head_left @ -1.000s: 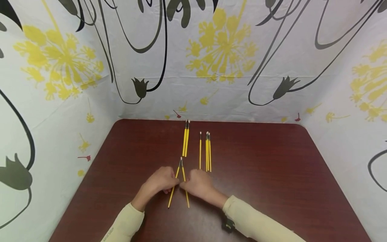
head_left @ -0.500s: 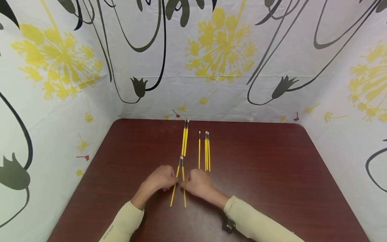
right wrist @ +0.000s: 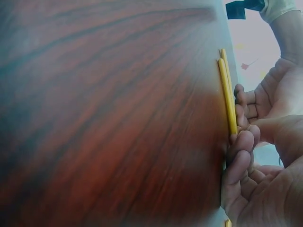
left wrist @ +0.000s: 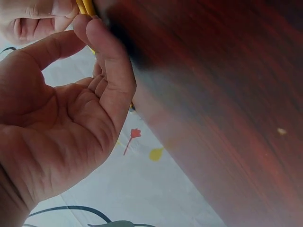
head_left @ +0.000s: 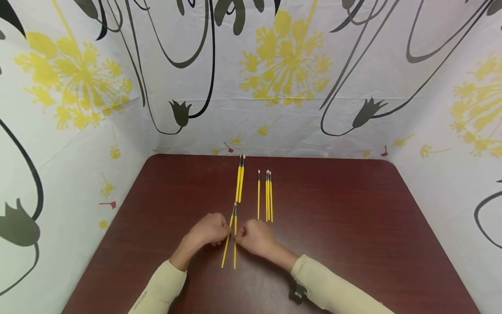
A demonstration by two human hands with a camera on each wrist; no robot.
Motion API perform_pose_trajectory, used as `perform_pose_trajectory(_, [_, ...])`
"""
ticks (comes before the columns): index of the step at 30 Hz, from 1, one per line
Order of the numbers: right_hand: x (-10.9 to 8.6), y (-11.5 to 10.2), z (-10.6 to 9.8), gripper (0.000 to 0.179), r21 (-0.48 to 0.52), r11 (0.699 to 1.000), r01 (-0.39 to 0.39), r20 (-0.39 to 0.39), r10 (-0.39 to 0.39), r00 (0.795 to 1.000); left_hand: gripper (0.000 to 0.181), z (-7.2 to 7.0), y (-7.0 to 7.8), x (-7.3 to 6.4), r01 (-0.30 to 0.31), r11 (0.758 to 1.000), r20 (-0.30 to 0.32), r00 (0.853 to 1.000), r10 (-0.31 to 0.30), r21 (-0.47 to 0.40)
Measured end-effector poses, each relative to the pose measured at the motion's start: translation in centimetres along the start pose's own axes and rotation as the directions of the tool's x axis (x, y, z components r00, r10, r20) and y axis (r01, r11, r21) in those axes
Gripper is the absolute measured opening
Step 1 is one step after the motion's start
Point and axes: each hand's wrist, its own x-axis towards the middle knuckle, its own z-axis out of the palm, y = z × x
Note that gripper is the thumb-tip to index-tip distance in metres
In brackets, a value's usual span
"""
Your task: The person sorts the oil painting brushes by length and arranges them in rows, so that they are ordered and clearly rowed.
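Between my hands lie two thin yellow paintbrushes with dark ferrules and white tips. Their tips meet at the far end, and the handles spread slightly toward me. My left hand [head_left: 209,229] pinches the left paintbrush [head_left: 225,255] about halfway along its handle. On the other side, my right hand [head_left: 256,237] pinches the right paintbrush [head_left: 235,257] between thumb and fingers. In the right wrist view both yellow handles [right wrist: 227,90] lie low along the tabletop, and the fingertips cover part of them. The left wrist view catches only a short bit of yellow handle [left wrist: 86,6] at the fingertips.
Two thicker paintbrushes [head_left: 239,181] lie side by side just beyond, near the far edge of the brown table [head_left: 333,209]. To their right are a single thin paintbrush [head_left: 259,196] and a small group of others [head_left: 269,198]. A patterned cloth [head_left: 282,131] hangs behind.
The right paintbrush has swung left, so the gap between the two handles has narrowed. The left one has shifted a little to the right. Both hands stay nearly in place.
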Motion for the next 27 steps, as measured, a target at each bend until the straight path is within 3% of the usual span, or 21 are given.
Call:
perform_pose_trajectory(8, [-0.1,0.5,-0.3,0.021,0.195,0.979,-0.050,0.072,0.036,0.997,0.049,-0.5,0.2,0.0,-0.016,1.000,-0.029,0.999,0.015,-0.009])
perform_pose_trajectory(13, [0.2,0.8,-0.8,0.012,0.225,0.973,-0.044,0.073,0.028,0.997,0.057,-1.1,0.3,0.3,-0.023,1.000,-0.085,0.996,0.024,0.010])
perform_pose_trajectory(17, [0.5,1.1,-1.5,0.008,0.239,0.970,-0.033,0.046,0.023,0.999,0.050,-1.8,0.5,0.5,-0.011,1.000,-0.132,0.991,0.012,0.012])
perform_pose_trajectory(21, [0.7,1.3,-2.3,0.006,0.248,0.968,-0.019,-0.047,0.032,0.998,0.043,-2.4,0.8,0.7,0.000,1.000,-0.164,0.987,0.002,0.010])
perform_pose_trajectory(27, [0.7,2.3,-3.2,0.026,0.284,0.959,0.005,-0.227,0.062,0.972,0.059,-2.6,1.5,1.4,-0.052,0.998,-0.238,0.970,0.041,-0.040])
